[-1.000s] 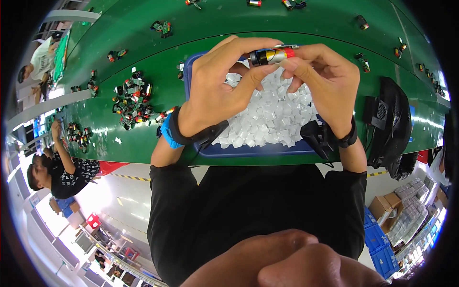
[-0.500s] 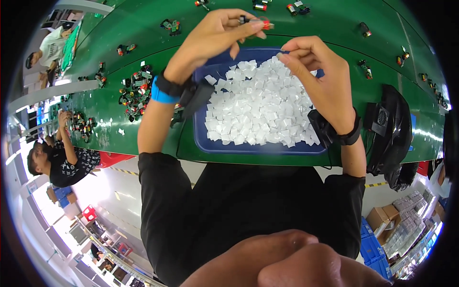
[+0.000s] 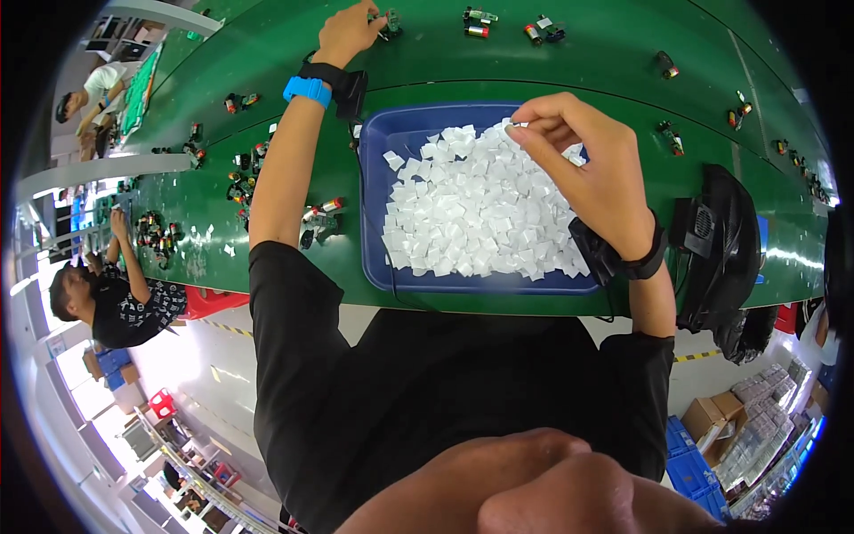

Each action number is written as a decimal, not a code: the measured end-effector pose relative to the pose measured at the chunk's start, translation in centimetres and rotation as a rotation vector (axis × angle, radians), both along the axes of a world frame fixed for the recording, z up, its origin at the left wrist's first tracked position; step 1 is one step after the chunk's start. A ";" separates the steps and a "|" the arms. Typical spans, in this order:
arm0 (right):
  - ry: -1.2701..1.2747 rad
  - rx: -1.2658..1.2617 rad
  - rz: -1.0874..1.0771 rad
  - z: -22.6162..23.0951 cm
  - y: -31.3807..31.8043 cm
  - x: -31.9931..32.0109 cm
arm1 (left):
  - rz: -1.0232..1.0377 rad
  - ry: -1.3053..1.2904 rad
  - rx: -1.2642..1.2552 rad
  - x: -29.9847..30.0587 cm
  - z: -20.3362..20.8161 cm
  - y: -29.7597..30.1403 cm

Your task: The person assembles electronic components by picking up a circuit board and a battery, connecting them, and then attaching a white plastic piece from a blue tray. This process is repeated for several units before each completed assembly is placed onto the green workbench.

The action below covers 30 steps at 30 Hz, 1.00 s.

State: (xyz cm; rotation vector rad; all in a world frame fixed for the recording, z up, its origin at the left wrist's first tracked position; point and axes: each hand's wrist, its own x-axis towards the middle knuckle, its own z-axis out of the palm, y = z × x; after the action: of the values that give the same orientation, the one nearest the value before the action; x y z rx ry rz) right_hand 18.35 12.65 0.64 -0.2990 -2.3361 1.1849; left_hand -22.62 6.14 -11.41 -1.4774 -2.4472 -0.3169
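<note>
My left hand (image 3: 350, 34) reaches to the far left of the green table, its fingers closed at the edge of a small green circuit board (image 3: 392, 26). Whether the board is lifted or resting on the table is hard to make out. Over the far right part of a blue tray (image 3: 375, 258), my right hand (image 3: 592, 147) is held with thumb and forefinger pinched together. Anything between those fingertips is too small to name. A heap of small white square pieces (image 3: 471, 209) fills much of the tray. Both wrists wear dark straps, the left also a blue band.
Circuit boards with batteries (image 3: 325, 212) lie left of the tray; several more are spread along the far side, such as one battery board (image 3: 479, 25). A black bag (image 3: 729, 240) and a black boxy device (image 3: 698, 224) stand right. Another person (image 3: 111, 303) sits at left.
My left hand has moved away from above the tray to the far left; the red-wired part it held no longer shows there. My right hand has moved slightly down and left, still pinched.
</note>
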 end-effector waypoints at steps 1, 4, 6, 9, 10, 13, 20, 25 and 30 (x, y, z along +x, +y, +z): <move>0.000 -0.004 -0.004 -0.1 0.0 0.0 | 0.027 -0.026 -0.008 -0.3 -0.3 -0.3; -0.009 -0.008 0.002 -0.2 0.3 -0.2 | 0.088 -0.079 -0.031 -1.3 -1.2 -1.2; -0.010 -0.007 0.012 -0.3 0.5 -0.4 | 0.136 -0.207 -0.129 0.0 0.3 -1.7; -0.013 -0.018 0.005 -0.8 0.2 -0.3 | 0.165 -0.379 -0.147 -0.4 -0.4 -2.7; -0.008 -0.013 0.013 -0.7 0.2 -0.4 | 0.168 -0.478 -0.108 -0.8 -0.5 -3.2; -0.016 -0.053 -0.009 -0.8 0.3 -0.6 | 0.157 -0.909 0.118 0.9 1.9 -3.5; -0.051 -0.604 0.025 -0.4 -0.4 -1.2 | -0.307 -1.475 0.486 19.1 12.9 -4.6; -0.107 -0.666 0.155 -1.0 -0.6 -0.5 | -0.382 -1.194 0.412 24.2 12.3 -5.9; -0.125 -0.419 0.021 0.4 -0.9 0.0 | -0.458 -1.121 0.392 24.9 13.0 -7.2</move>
State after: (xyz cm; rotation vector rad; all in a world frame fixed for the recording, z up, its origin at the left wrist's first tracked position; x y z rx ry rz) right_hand 18.39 11.73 1.04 -0.5056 -2.1781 1.7073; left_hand 2.33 -1.03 1.55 -1.9399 -2.3592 -2.0487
